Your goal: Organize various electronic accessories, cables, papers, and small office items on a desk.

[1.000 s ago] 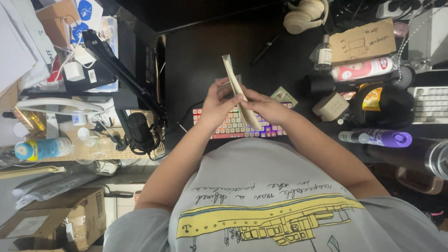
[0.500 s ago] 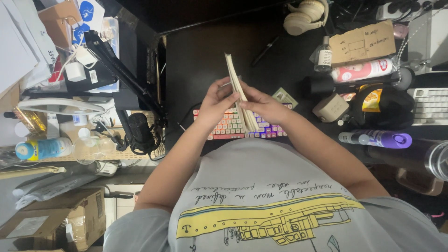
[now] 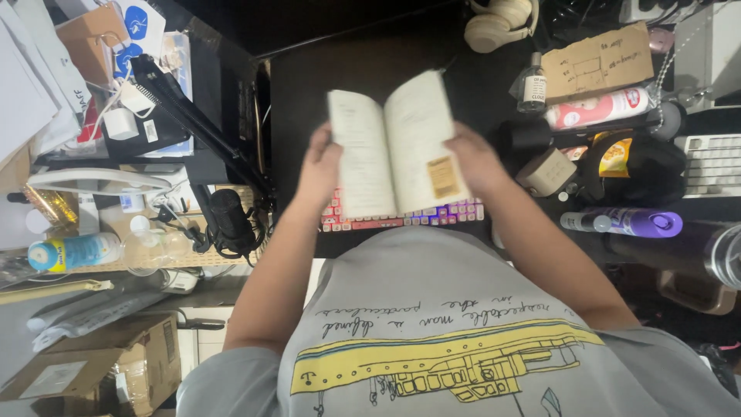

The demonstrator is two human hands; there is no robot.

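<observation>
Head view — we see a small cream-paged paperback book [image 3: 397,147] spread open, held up above the dark tabletop [image 3: 324,85] and over a pastel-keyed backlit keyboard [image 3: 405,215]. Our left hand [image 3: 320,168] grips the left edge of the book, fingers closed behind the cover. Our right hand [image 3: 472,158] grips the right edge the same way, fingers wrapped out of sight. A small tan sticker [image 3: 443,177] sits on the right-hand page. The keyboard is partly hidden beneath the book.

Left of us — a black microphone on a boom arm [image 3: 229,216] and a blue-labelled plastic bottle [image 3: 73,251]. Right of us, a purple cylindrical bottle [image 3: 629,224] lies on its side; cream headphones [image 3: 502,19] rest at the far tabletop edge.
</observation>
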